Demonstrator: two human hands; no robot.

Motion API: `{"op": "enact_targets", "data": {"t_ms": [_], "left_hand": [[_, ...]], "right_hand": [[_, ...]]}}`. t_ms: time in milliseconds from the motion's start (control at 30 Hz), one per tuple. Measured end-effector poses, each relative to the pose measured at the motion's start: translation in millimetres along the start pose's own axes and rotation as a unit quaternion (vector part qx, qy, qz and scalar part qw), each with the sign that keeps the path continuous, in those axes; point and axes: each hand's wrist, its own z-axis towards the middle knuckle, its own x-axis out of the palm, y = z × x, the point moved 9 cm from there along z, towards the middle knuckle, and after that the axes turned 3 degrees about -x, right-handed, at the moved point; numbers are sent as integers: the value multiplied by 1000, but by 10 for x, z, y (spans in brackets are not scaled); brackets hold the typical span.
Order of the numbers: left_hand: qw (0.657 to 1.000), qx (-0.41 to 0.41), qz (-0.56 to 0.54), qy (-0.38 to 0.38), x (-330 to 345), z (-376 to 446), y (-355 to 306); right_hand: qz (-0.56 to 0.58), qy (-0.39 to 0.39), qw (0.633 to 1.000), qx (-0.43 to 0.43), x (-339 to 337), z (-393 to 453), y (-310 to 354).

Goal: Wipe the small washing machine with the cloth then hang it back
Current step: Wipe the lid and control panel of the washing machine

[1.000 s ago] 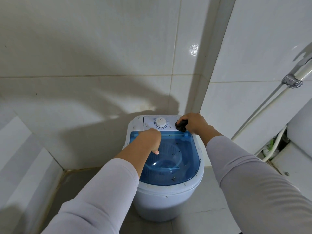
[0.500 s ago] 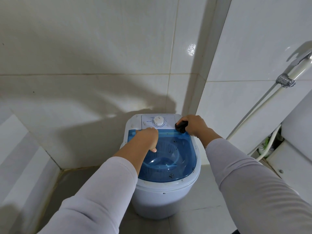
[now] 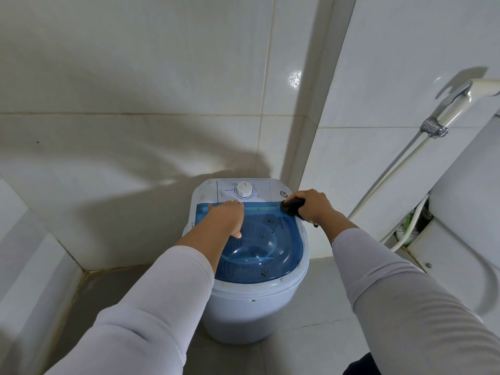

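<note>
The small washing machine (image 3: 251,315) is a white tub with a see-through blue lid (image 3: 281,247) and a white dial (image 3: 244,189) on its back panel. It stands on the floor in the tiled corner. My right hand (image 3: 315,205) is closed on a dark cloth (image 3: 292,207), pressed to the lid's back right corner. My left hand (image 3: 224,220) lies flat on the back left part of the lid and holds nothing. Dark specks dot the lid and rim.
A white sprayer hose with a metal fitting (image 3: 433,128) runs down the right wall. A white toilet (image 3: 460,226) stands at the right, close to the machine. A low tiled ledge (image 3: 32,253) runs along the left. Grey floor tiles (image 3: 311,347) lie in front.
My right hand has slid the cloth a little to the right, from beside the dial panel toward the lid's back right corner. My left hand has stayed on the lid.
</note>
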Motion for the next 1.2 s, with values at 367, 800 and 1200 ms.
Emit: {"op": "enact_targets", "data": {"t_ms": [367,800,1200], "left_hand": [[998,-4,-32,-56,-26,-198,21],[988,-9,-58,-143,59,-607,53],[993,-3,-64,-97,270,-750,157]], "right_hand": [[53,13,997,48,60,-464,-204],[51,5,998,37,-18,-1031,-285],[98,-78,990,70,277,-1152,-271]]}}
